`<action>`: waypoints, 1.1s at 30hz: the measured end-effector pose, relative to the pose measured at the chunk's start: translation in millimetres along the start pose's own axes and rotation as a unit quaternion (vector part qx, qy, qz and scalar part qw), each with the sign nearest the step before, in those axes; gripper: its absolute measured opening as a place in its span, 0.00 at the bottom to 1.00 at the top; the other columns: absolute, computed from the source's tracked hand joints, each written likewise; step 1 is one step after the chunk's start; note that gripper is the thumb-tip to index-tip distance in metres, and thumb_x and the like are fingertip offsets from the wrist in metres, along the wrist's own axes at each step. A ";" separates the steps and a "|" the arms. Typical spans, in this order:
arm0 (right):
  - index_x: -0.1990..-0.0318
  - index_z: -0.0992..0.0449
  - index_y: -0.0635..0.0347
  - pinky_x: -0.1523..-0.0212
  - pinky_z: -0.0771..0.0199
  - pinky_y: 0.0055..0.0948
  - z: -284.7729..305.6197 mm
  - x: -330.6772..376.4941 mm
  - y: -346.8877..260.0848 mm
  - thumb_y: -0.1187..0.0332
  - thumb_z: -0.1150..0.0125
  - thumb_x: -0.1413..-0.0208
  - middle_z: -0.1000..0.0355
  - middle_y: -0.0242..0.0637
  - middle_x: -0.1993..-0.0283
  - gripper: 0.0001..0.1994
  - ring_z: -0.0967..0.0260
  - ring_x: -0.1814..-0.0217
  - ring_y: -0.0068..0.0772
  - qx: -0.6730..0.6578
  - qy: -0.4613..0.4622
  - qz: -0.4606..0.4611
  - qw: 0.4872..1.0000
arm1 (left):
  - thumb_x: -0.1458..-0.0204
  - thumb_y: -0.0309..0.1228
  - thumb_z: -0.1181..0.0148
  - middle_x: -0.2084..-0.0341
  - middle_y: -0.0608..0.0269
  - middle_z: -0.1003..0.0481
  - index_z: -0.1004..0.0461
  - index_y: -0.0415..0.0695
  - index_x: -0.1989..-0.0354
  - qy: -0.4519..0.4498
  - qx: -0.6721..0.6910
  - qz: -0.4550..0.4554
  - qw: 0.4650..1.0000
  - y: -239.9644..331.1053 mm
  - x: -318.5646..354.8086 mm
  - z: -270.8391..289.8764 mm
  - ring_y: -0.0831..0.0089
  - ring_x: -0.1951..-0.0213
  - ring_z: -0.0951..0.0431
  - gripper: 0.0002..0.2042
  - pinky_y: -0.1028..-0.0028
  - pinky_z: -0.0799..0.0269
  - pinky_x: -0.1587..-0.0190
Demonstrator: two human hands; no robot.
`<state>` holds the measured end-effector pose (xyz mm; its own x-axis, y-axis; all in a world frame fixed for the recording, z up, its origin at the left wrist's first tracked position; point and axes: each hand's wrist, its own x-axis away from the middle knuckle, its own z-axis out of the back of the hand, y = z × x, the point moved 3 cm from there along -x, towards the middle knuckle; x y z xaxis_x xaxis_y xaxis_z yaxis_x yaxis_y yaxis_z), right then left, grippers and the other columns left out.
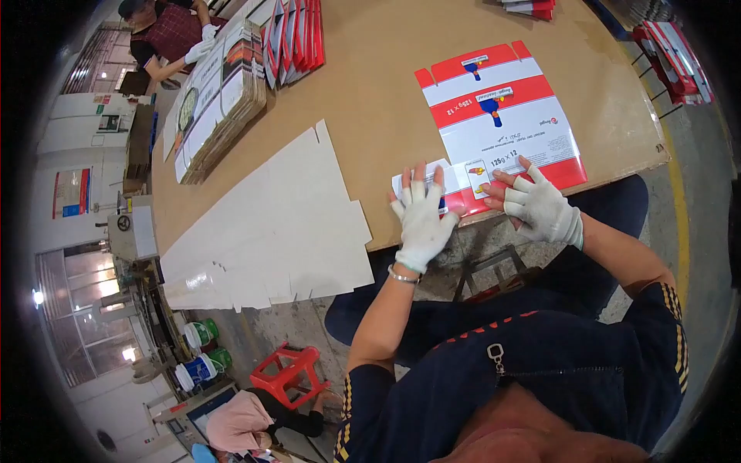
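Note:
A red and white printed carton lies flattened near the front edge of the brown table, and both my hands rest on its near edge. My left hand, in a white fingerless glove, is spread palm down over a white flap at the carton's near left corner. With its fingers stretched out and apart, my right hand in a matching glove lies on the red and white near panel. Neither hand is wrapped around anything. To the left of my left hand lies plain whitish cardboard, face down, with notched edges.
At the far left stands a strapped stack of printed cartons, with a co-worker's gloved hand on it. Folded red cartons stand beside it. A rack at right holds more cartons. A red stool and a bent-over person are lower left.

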<state>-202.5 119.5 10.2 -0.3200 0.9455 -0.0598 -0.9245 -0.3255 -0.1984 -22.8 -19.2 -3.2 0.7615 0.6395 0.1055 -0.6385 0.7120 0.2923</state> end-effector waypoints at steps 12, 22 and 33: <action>0.34 0.47 0.62 0.41 0.37 0.32 -27.1 56.2 -63.5 0.70 0.41 0.44 0.35 0.39 0.43 0.31 0.37 0.41 0.32 -0.704 0.214 -0.314 0.600 | 0.47 0.35 0.39 0.38 0.36 0.44 0.58 0.35 0.30 0.029 0.407 -0.037 0.912 71.6 41.0 -2.7 0.48 0.35 0.44 0.42 0.59 0.51 0.34; 0.41 0.39 0.72 0.51 0.30 0.29 36.8 -71.8 137.9 0.76 0.48 0.51 0.28 0.46 0.54 0.27 0.31 0.53 0.30 -0.400 0.224 -0.310 0.833 | 0.57 0.56 0.34 0.33 0.38 0.50 0.45 0.35 0.34 0.128 -0.033 0.125 0.983 -63.6 122.3 29.9 0.41 0.31 0.54 0.48 0.43 0.64 0.35; 0.47 0.33 0.70 0.50 0.29 0.41 8.3 -445.2 230.2 0.64 0.39 0.52 0.27 0.56 0.54 0.26 0.28 0.51 0.52 -0.367 0.193 -0.282 0.865 | 0.55 0.29 0.42 0.37 0.47 0.38 0.35 0.38 0.39 0.124 0.049 0.175 0.975 -110.7 174.2 37.3 0.50 0.34 0.42 0.30 0.50 0.53 0.33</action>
<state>-274.5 -376.5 -0.7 0.3634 0.9306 -0.0442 -0.4847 0.1483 -0.8620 184.7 2.5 18.3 0.4401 0.8978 -0.0153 -0.8314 0.4139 0.3707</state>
